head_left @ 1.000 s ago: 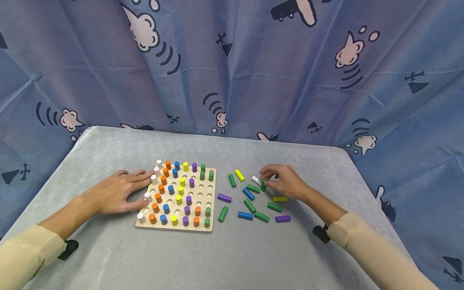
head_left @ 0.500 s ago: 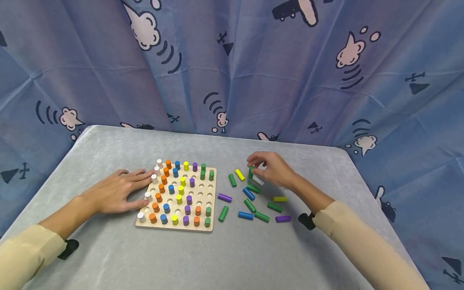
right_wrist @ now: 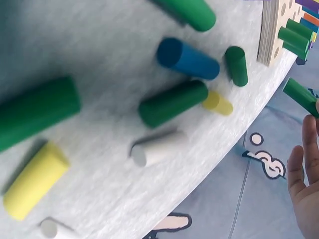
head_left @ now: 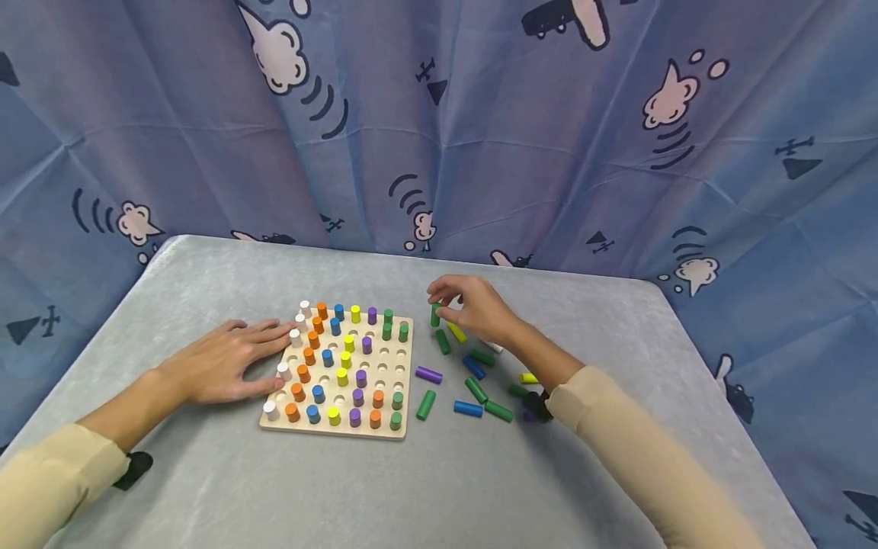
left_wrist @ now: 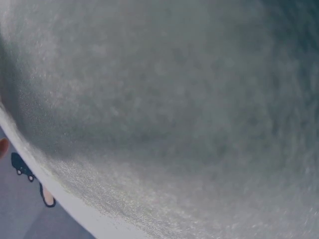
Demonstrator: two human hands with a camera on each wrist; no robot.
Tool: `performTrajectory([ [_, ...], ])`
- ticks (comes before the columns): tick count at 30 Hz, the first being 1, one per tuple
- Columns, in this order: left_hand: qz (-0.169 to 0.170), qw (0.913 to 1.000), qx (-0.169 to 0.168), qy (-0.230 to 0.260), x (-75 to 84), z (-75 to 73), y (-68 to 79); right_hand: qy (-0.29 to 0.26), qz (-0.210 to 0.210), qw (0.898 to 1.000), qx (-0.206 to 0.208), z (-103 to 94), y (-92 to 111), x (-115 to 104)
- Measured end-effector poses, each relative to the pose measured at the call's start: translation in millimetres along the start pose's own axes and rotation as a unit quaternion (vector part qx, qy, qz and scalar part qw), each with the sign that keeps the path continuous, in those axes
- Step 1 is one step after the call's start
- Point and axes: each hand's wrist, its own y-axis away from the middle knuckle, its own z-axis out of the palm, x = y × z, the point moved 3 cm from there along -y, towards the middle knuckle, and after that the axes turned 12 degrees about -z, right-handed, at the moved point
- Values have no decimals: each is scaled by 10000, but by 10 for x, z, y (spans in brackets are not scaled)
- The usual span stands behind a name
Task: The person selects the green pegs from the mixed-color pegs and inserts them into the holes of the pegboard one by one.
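Note:
A light wooden peg board [head_left: 343, 433] with rows of coloured pegs stands left of centre in the head view, some holes bare. My left hand [head_left: 219, 362] lies flat with straight fingers, its fingertips and thumb at the board's left edge beside the white pegs. To the board's right, my right hand [head_left: 476, 309] pinches an upright green peg [head_left: 435, 316] between thumb and fingers, raised over the table. The right wrist view shows that green peg [right_wrist: 299, 95] at the fingertips, near the board [right_wrist: 269, 35]. Only grey tabletop and a fingertip [left_wrist: 4, 147] appear in the left wrist view.
Loose pegs lie scattered right of the board: a purple one [head_left: 428, 374], a blue one [head_left: 469, 409], several green ones such as this green peg [head_left: 426, 405], a yellow one [head_left: 457, 332] and a white one [right_wrist: 158, 148]. A patterned blue curtain [head_left: 439, 152] hangs behind the grey table [head_left: 309, 496].
My right hand has carried the green peg leftward from among the loose pegs, toward the board's far right corner. My left hand has stayed in place.

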Motion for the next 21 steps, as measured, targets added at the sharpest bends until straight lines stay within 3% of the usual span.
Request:
performTrajectory([
  [21,-95,9999,-56,50,-9,11,1,99,-67,9984,546,349,-182,-15],
])
